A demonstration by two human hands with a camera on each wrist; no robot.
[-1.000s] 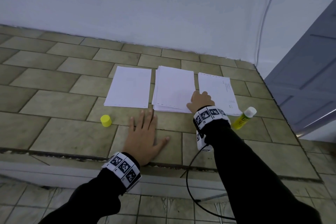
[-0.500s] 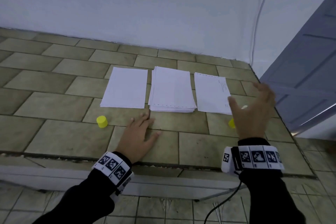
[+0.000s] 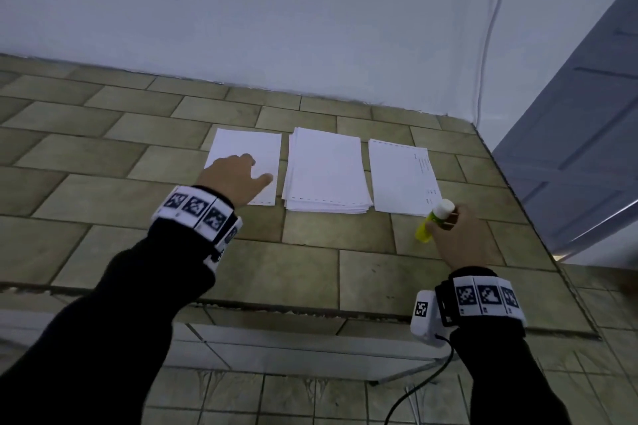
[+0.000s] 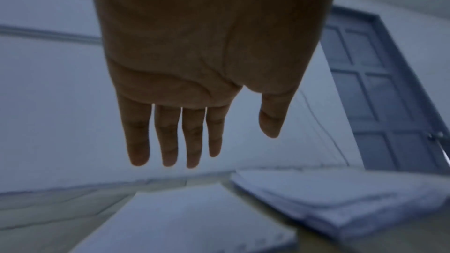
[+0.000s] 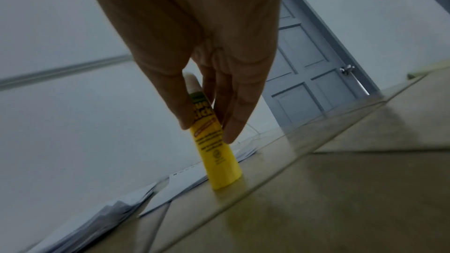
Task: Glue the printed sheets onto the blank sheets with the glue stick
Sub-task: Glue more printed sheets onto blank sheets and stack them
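Three lots of paper lie side by side on the tiled ledge [image 3: 310, 269]: a blank sheet [image 3: 248, 148] on the left, a stack of sheets [image 3: 326, 169] in the middle and a printed sheet [image 3: 400, 179] on the right. My left hand [image 3: 255, 171] hovers over the blank sheet [image 4: 194, 218], fingers [image 4: 192, 141] straight and holding nothing. My right hand [image 3: 443, 221] pinches the uncapped yellow glue stick [image 3: 426, 228] just below the printed sheet. In the right wrist view the thumb and fingers [image 5: 233, 122] pinch the glue stick [image 5: 219, 157], whose base stands on the tile. Its cap is out of sight.
A white wall [image 3: 276, 28] rises right behind the papers, with a thin cable [image 3: 486, 45] running down it. A grey door [image 3: 587, 131] stands at the right. The ledge's front edge [image 3: 310, 309] drops to a lower tiled floor.
My right hand left the middle stack, swung right and took hold of the glue stick. My left hand lifted off the tile and moved forward over the left blank sheet.
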